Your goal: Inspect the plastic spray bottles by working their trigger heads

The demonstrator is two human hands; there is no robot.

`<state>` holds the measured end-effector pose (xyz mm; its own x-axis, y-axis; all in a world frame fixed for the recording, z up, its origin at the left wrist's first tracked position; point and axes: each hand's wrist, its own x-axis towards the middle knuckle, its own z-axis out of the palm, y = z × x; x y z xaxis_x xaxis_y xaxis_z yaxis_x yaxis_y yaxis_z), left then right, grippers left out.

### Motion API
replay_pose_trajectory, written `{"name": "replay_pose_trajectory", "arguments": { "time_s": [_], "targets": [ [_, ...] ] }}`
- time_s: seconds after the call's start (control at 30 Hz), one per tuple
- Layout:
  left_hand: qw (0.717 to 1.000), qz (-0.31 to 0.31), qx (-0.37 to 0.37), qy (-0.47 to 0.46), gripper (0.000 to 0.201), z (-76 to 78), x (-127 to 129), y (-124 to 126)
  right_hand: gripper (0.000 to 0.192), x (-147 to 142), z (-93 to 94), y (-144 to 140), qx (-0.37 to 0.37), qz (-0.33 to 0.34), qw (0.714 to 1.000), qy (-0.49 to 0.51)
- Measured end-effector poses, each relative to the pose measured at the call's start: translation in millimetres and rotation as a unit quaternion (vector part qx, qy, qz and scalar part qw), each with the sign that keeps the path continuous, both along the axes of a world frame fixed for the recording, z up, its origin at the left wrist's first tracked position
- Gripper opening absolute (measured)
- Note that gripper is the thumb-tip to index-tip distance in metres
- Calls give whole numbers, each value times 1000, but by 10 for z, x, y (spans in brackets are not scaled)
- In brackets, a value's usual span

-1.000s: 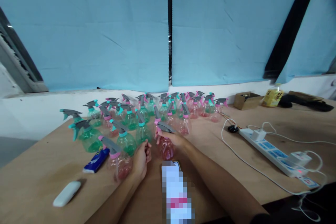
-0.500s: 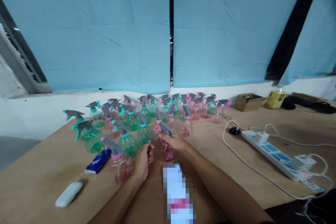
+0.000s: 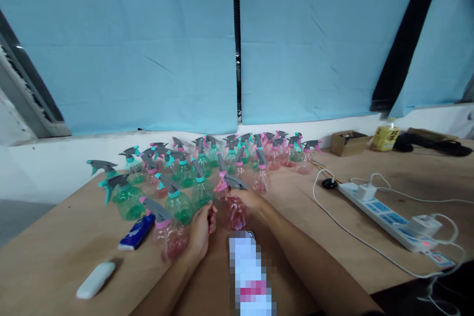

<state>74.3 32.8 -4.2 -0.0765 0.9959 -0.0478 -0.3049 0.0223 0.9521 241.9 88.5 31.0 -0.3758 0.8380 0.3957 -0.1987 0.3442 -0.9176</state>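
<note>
pink spray bottle [image 3: 233, 207] upright on the plywood table [image 3: 55, 242], at the near edge of a crowd of green and pink spray bottles [image 3: 202, 168]. right hand [image 3: 249, 199] closed over its neck under the grey trigger head. left hand [image 3: 201, 229] loosely curled, holding nothing, touching another pink bottle [image 3: 168, 232]. risk, judged: neighbours toppled by an elbow or a sideways pull, since packed close; phone [image 3: 252, 235] just beside.

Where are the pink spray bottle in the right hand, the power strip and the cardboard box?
pink spray bottle [image 3: 234, 212], head view, on its clear body.
power strip [image 3: 385, 217], head view, mid top face.
cardboard box [image 3: 348, 143], head view, front wall.
</note>
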Motion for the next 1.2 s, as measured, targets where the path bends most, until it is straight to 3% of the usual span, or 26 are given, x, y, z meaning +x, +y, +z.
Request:
{"name": "replay_pose_trajectory", "arguments": {
  "time_s": [0.4,0.63,1.2],
  "targets": [
    [1000,0,3,25,37,-17,-3,5,26,-22,-46,62,-3,-7,1000,26],
    [1000,-2,6,28,40,13,0,8,14,17,-78,84,-24,-53,997,52],
    [1000,-5,12,25,39,-44,-31,29,19,12,-89,83,2,1,999,38]
  ]
}}
